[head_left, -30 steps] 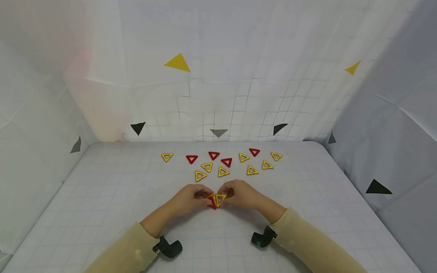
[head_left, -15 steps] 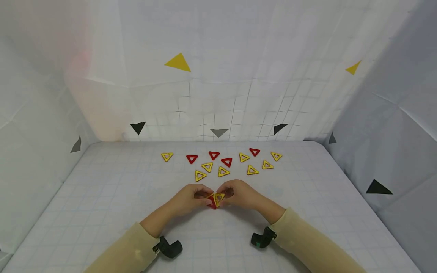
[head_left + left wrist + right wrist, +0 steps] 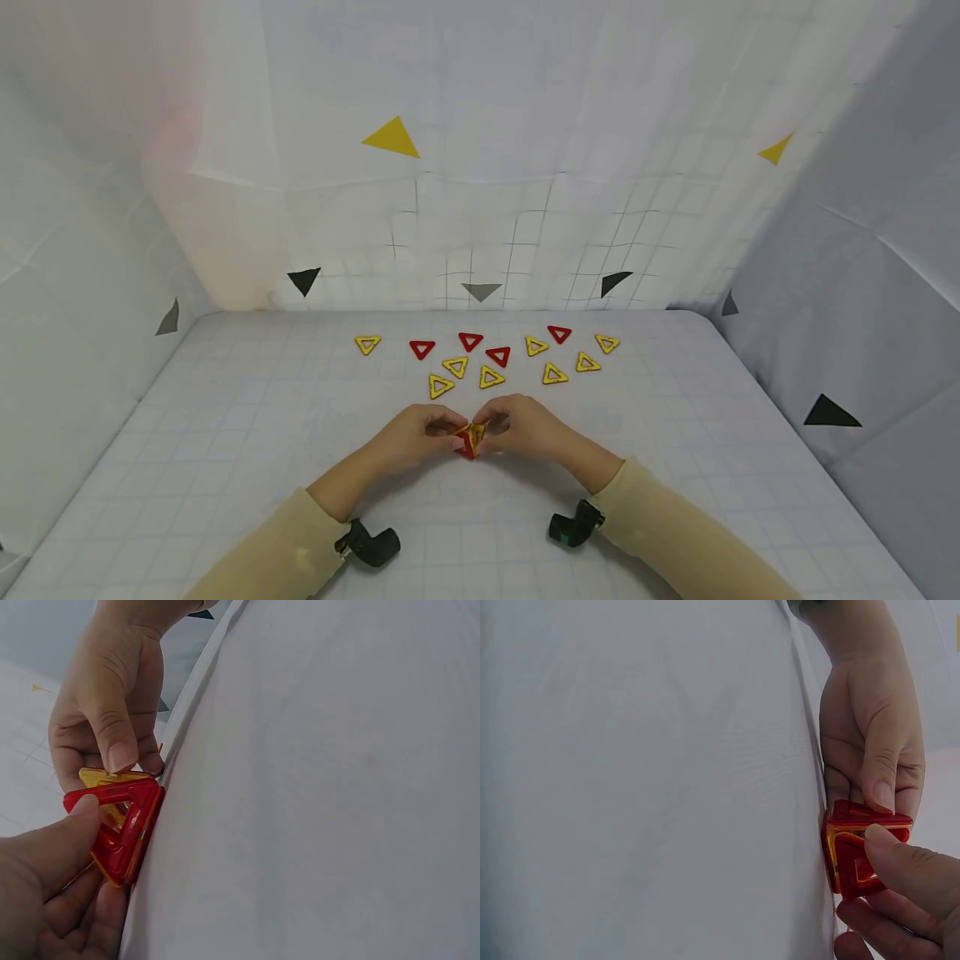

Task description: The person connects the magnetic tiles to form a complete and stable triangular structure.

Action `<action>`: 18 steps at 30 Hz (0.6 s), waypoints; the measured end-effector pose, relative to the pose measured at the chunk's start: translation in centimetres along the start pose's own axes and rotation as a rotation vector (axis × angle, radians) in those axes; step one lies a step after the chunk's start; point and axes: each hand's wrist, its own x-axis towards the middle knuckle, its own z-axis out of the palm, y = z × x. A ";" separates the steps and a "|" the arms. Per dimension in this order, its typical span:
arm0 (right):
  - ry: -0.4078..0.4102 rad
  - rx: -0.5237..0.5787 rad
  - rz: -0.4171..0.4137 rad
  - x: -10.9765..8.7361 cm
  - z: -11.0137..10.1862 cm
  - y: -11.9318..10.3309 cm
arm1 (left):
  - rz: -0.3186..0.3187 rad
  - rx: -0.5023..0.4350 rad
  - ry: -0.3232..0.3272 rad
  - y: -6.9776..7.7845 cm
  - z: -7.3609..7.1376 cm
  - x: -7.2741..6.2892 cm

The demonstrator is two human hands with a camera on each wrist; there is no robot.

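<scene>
Red and yellow triangular plastic frames [image 3: 467,444] between left hand [image 3: 412,437] and right hand [image 3: 528,429].
Left fingers clamp their left side, right fingers the right, over the white table [image 3: 468,533].

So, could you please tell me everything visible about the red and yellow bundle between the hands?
The bundle combines glossy, plastic-looking triangular frames, red and yellow, with open centres, set at angles to one another. The left hand and right hand pinch it from opposite sides; whether it touches the table is unclear.
</scene>
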 end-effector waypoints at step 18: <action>0.014 -0.011 0.027 0.3 0.4 0.1 | -0.021 -0.017 0.016 -0.3 -0.1 0.1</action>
